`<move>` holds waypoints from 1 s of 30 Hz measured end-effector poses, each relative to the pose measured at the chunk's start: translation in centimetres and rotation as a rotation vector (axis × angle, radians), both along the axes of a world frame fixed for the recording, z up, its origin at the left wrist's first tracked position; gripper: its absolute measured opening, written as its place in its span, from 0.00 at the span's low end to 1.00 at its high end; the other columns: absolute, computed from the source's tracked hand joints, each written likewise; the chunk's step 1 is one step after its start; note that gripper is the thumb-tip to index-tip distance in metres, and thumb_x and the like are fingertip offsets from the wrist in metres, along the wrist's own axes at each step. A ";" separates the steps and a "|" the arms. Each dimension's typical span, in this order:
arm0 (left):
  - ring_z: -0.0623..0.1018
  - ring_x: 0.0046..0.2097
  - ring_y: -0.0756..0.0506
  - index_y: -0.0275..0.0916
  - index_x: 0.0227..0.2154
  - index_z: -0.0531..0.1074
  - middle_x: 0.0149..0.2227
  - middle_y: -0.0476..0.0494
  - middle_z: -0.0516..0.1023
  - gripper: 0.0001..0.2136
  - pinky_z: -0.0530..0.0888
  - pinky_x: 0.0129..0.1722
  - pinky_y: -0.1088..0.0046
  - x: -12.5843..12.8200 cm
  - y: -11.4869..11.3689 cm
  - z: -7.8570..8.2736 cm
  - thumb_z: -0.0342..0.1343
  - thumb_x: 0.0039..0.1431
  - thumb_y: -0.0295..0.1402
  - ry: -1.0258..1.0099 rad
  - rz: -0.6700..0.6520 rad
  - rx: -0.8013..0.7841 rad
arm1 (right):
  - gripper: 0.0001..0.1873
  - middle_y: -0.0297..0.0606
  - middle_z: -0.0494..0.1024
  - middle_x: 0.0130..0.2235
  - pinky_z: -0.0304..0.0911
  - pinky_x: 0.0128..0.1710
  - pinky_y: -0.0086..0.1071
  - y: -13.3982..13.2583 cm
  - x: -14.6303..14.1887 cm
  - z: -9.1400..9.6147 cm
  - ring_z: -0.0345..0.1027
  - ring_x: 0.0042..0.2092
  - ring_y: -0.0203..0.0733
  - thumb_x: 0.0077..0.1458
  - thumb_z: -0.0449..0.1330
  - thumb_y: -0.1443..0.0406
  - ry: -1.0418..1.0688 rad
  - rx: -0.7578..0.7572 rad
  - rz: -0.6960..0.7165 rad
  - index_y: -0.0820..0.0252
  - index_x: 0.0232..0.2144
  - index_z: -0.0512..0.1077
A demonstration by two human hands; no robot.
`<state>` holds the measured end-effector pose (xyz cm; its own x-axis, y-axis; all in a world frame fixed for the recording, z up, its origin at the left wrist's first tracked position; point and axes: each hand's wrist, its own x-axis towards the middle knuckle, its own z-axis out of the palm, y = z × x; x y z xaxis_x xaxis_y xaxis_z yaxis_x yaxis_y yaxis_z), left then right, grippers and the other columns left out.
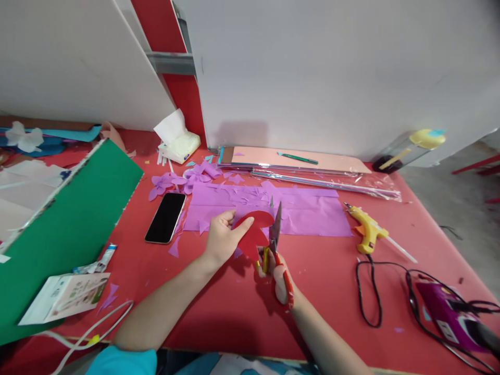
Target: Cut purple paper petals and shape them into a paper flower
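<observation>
My left hand pinches a red paper cut-out with rounded lobes, its thumb lying on top. Purple paper shows just behind the red piece, against my fingers. My right hand grips scissors with red and yellow handles. The blades point away from me and stand apart at the right edge of the red piece. Below and beyond both hands lies a purple sheet with loose scraps on it.
A phone and purple paper flowers lie to the left, near a tissue pack. Wrapped paper sheets with a green pen lie behind. A yellow glue gun with its cord is at right. A green board stands left.
</observation>
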<state>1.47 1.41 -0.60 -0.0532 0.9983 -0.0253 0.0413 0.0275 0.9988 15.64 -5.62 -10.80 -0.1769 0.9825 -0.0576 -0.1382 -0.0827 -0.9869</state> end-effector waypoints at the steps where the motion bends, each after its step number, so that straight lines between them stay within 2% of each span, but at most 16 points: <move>1: 0.61 0.19 0.56 0.35 0.19 0.67 0.18 0.55 0.65 0.10 0.60 0.18 0.81 0.0 0.0 0.0 0.59 0.47 0.35 0.003 -0.002 0.003 | 0.37 0.36 0.64 0.24 0.59 0.27 0.32 0.0 0.0 0.1 0.59 0.27 0.39 0.44 0.43 0.36 0.008 0.001 -0.010 0.53 0.42 0.69; 4: 0.62 0.20 0.56 0.35 0.19 0.67 0.18 0.55 0.65 0.10 0.61 0.19 0.81 -0.2 0.1 -0.1 0.59 0.46 0.35 0.015 0.005 0.020 | 0.36 0.33 0.62 0.24 0.57 0.25 0.31 0.1 -0.2 0.6 0.55 0.24 0.36 0.44 0.44 0.36 0.024 0.008 -0.016 0.55 0.40 0.68; 11: 0.59 0.19 0.56 0.36 0.15 0.64 0.16 0.56 0.61 0.13 0.61 0.20 0.81 -0.8 0.3 0.3 0.59 0.46 0.35 0.155 0.024 0.080 | 0.37 0.30 0.56 0.24 0.47 0.19 0.26 0.7 -0.3 2.3 0.45 0.22 0.30 0.41 0.42 0.34 0.028 0.012 0.090 0.59 0.32 0.64; 17: 0.66 0.23 0.53 0.35 0.21 0.70 0.20 0.51 0.69 0.09 0.65 0.23 0.79 -1.4 0.6 0.9 0.59 0.46 0.36 0.141 -0.040 0.048 | 0.39 0.30 0.57 0.23 0.46 0.17 0.26 0.7 -0.3 2.4 0.46 0.20 0.29 0.41 0.41 0.34 -0.022 0.009 0.081 0.61 0.32 0.65; 25: 0.58 0.20 0.54 0.37 0.15 0.63 0.16 0.56 0.57 0.12 0.59 0.20 0.78 -1.9 0.7 1.6 0.59 0.43 0.35 0.284 0.026 0.093 | 0.40 0.32 0.59 0.25 0.45 0.17 0.25 0.6 -0.6 3.3 0.45 0.20 0.28 0.39 0.43 0.33 -0.028 -0.032 0.044 0.62 0.31 0.66; 30: 0.61 0.21 0.54 0.37 0.13 0.62 0.16 0.55 0.59 0.13 0.61 0.22 0.78 -2.1 0.7 1.9 0.60 0.42 0.35 0.309 0.045 0.078 | 0.39 0.34 0.61 0.26 0.47 0.17 0.25 0.7 -0.4 2.8 0.47 0.21 0.29 0.41 0.43 0.34 -0.052 -0.020 0.063 0.63 0.31 0.67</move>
